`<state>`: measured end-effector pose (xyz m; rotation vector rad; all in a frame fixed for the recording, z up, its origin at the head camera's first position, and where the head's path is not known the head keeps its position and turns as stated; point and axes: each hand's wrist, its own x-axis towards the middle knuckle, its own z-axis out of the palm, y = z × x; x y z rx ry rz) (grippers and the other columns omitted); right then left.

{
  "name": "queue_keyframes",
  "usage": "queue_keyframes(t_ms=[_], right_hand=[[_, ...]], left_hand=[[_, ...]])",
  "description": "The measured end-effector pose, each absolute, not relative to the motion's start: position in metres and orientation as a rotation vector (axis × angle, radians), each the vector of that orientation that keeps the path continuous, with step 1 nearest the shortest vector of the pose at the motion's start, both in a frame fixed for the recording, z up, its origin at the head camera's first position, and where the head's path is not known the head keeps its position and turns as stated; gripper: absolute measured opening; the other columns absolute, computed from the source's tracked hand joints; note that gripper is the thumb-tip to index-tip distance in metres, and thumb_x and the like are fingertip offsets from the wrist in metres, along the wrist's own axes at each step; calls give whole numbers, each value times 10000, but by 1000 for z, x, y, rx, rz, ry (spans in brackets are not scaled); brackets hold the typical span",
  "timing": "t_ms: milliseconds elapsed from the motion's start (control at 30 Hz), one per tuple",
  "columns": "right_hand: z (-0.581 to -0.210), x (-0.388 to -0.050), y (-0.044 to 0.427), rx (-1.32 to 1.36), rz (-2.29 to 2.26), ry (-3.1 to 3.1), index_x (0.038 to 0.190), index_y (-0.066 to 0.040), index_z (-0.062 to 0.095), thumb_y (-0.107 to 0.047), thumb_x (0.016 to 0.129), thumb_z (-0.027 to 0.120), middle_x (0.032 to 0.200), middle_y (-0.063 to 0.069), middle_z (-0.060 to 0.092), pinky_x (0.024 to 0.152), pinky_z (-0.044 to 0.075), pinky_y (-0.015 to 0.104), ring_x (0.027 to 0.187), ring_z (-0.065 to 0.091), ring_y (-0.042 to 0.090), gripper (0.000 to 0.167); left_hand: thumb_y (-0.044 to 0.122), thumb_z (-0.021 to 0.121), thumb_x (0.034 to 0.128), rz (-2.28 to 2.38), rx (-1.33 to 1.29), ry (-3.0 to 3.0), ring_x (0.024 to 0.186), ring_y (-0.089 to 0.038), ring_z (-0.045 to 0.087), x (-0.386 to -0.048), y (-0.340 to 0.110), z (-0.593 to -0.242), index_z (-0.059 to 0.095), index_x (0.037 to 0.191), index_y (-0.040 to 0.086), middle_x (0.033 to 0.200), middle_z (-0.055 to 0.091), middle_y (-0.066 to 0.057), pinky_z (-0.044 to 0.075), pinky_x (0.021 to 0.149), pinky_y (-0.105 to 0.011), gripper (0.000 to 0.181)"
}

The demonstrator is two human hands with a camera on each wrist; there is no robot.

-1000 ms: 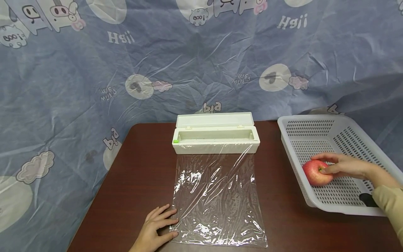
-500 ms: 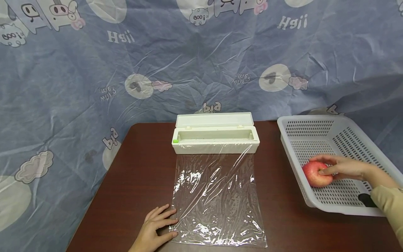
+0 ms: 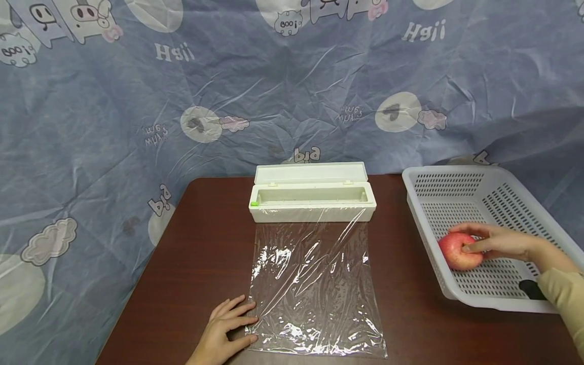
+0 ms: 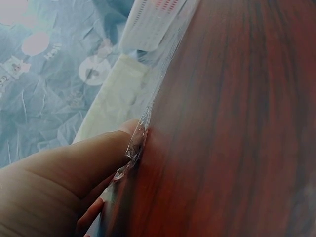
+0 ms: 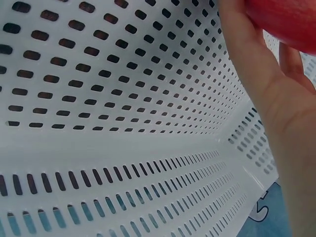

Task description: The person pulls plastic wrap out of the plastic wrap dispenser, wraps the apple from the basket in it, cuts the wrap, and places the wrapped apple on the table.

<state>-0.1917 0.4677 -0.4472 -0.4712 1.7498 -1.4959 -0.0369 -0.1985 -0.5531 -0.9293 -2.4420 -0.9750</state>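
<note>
A sheet of clear plastic wrap (image 3: 315, 294) lies flat on the table, drawn out from a white wrap dispenser box (image 3: 312, 214) whose lid (image 3: 310, 174) stands up. My left hand (image 3: 223, 329) rests with spread, fairly straight fingers on the sheet's left edge near its front corner; the left wrist view has the thumb (image 4: 94, 158) touching the film's edge. On the right, my right hand (image 3: 499, 242) grips a red apple (image 3: 456, 252) inside the white plastic basket (image 3: 426, 228). In the right wrist view the apple (image 5: 291, 19) is only partly visible.
The dark brown wooden table (image 3: 201, 243) ends at the back against a blue patterned cloth (image 3: 283, 86). The basket's raised rim (image 3: 497, 304) surrounds the right hand. A green slider (image 3: 254, 204) sits at the box's left end.
</note>
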Motion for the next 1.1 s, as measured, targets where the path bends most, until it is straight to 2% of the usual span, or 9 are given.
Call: queue_keyframes(t_ms=[233,500,733,1000,1100], right_hand=[[-444,-189,469,-469,-1493,1948,1313,-239,461,42,945,421,1182,-119,505,799,519,384,1015,561,104,464],[-437,-187,471,-497,-1553,2041,1356,-188,430,69,942,421,1206,-139,488,795,524,357,1019,568,80,487],[-428,-187,470,-499,-1556,2124,1408,-107,360,60,950,412,1195,-94,512,802,523,364,1017,578,87,491],[-415,-185,462,-523,-1567,2208,1396,-128,393,62,947,425,1195,-86,510,765,534,372,991,580,86,488],[-410,-183,457,-520,-1579,2230,1407,-101,375,72,943,432,1206,-72,499,752,537,381,988,582,93,499]], left_hand=[[296,796,739,-969,-929,-2443,1202,-303,472,-37,-199,-552,721,1034,200,1200,630,-44,122,1077,-290,320],[297,796,740,-964,-931,-2445,1201,-302,474,-37,-198,-552,721,1038,202,1201,629,-41,124,1077,-291,322],[307,801,729,-949,-934,-2433,1191,-308,483,-37,-198,-552,720,1031,212,1196,632,-44,142,1074,-308,327],[309,794,739,-951,-928,-2452,1198,-306,474,-35,-198,-551,718,1040,216,1206,627,-39,125,1075,-297,323],[302,798,734,-953,-923,-2453,1194,-312,475,-35,-197,-550,719,1037,214,1205,628,-40,126,1071,-299,325]])
